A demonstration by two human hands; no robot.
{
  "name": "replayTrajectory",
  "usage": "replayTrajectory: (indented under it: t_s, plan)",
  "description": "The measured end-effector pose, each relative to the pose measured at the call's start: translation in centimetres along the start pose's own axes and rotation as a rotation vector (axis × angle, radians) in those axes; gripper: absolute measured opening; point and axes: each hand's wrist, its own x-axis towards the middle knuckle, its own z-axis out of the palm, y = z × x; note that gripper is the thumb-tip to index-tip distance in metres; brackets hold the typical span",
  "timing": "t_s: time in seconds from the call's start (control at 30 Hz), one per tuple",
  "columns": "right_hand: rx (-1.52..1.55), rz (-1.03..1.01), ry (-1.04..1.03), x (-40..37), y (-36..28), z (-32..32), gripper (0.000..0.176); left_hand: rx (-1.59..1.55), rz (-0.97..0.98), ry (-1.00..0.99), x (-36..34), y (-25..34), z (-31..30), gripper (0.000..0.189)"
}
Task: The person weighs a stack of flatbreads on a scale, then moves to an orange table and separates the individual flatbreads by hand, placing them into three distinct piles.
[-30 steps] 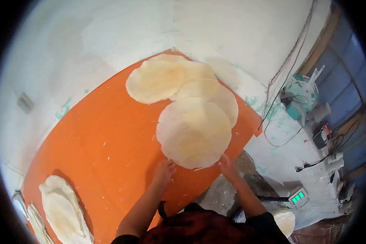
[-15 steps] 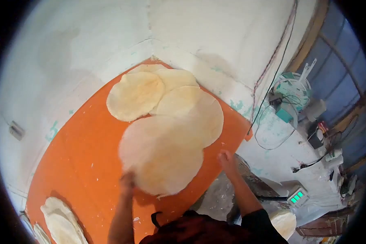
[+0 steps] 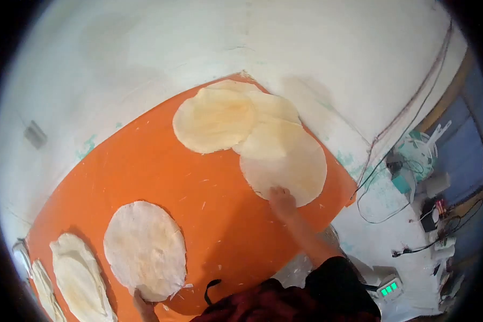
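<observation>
- Left hand (image 3: 145, 307), at 7 o'clock in the view: a digit meets the near edge of a lone flatbread round (image 3: 145, 249); the others are hidden, so I cannot tell whether they pinch.
- That round lies flat on the orange table (image 3: 198, 180), toward 8 o'clock.
- Right hand (image 3: 282, 201), toward 5 o'clock: fingers bent at the near rim of an overlapping flatbread (image 3: 303, 169), grip unclear.
- Both look light, thin, floppy and tearable; best held by two spaced rim points.
</observation>
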Motion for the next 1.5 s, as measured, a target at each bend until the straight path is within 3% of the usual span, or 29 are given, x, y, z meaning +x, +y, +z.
replayTrajectory:
  t_s: [0.1,0.17,0.27,0.33,0.4,0.47,0.5,0.53,0.67,0.7,0.73,0.77,0.8,0.87,0.97,1.03,1.2,1.33,1.43,1.5]
  plan:
    - [-0.102,-0.026,0.028,0.3,-0.1,0.0,0.027,-0.129,0.023,-0.079,4.6,-2.7,-5.4,0.045]
    - [-0.197,-0.023,0.134,0.2,-0.4,-0.3,0.022,-0.239,0.119,-0.009,3.4,-2.8,-2.8,0.044]
    - [-0.236,-0.116,0.166,0.8,2.2,3.1,0.015,-0.111,0.193,-0.053,1.9,-1.8,-1.1,0.043]
    - [-0.26,-0.102,0.0,0.8,2.0,2.8,0.014,-0.233,0.121,0.03,3.1,-2.7,-2.8,0.041]
    - [-0.204,-0.293,0.209,1.4,6.3,9.6,0.015,-0.23,0.142,0.066,1.0,-1.5,-0.7,0.036]
    - [-0.218,-0.236,0.189,1.3,3.4,5.7,0.012,-0.158,0.045,0.048,2.3,-2.5,-2.2,0.033]
    - [-0.182,-0.218,0.205,1.0,0.8,3.7,0.011,-0.118,0.133,0.053,0.9,-1.6,-1.1,0.03]
    - [-0.112,-0.213,0.226,0.5,-1.8,2.3,0.01,-0.079,0.02,0.27,0.6,-0.5,0.2,0.027]
    - [0.377,-0.188,0.129,-1.7,-11.9,-2.5,0.011,-0.033,0.292,0.07,0.3,5.4,0.2,0.021]
    - [0.502,-0.168,0.083,-2.3,-14.1,-3.5,0.011,0.17,0.529,0.035,1.5,7.5,-0.7,0.019]
    - [0.564,-0.17,0.073,-3.2,-16.3,-4.0,0.012,0.159,0.6,0.006,1.7,10.7,-1.1,0.019]
    - [0.623,-0.18,0.062,-4.0,-18.5,-4.5,0.012,0.148,0.67,-0.024,1.9,13.9,-1.6,0.019]
    - [0.681,-0.195,0.05,-4.4,-20.6,-4.7,0.013,-0.082,0.583,-0.051,-0.2,18.6,-1.5,0.02]
    - [0.79,-0.145,0.014,-4.9,-23.0,-2.7,0.015,-0.151,0.593,-0.088,-2.5,24.6,-4.3,0.024]
    - [0.916,-0.018,-0.077,-6.6,-27.9,-3.1,0.02,-0.195,0.796,-0.085,-3.6,29.6,-12.3,0.021]
    - [0.939,0.018,-0.107,-7.5,-30.4,-3.7,0.021,-0.307,0.818,0.035,-3.2,30.8,-18.1,0.019]
    - [0.993,0.011,-0.046,-6.9,-33.5,-4.2,0.022,-0.576,0.762,0.304,0.6,28.3,-31.1,0.029]
    - [1.1,-0.015,-0.075,-6.7,-37.8,-7.4,0.019,-0.643,0.547,0.539,8.4,21.9,-40.7,0.033]
    - [1.141,-0.018,-0.108,-6.6,-40.5,-7.5,0.019,-0.629,0.473,0.7,9.0,20.3,-41.8,0.036]
    - [1.204,-0.005,-0.157,-7.8,-44.2,-9.0,0.018,-0.534,0.486,0.692,8.9,20.6,-42.2,0.038]
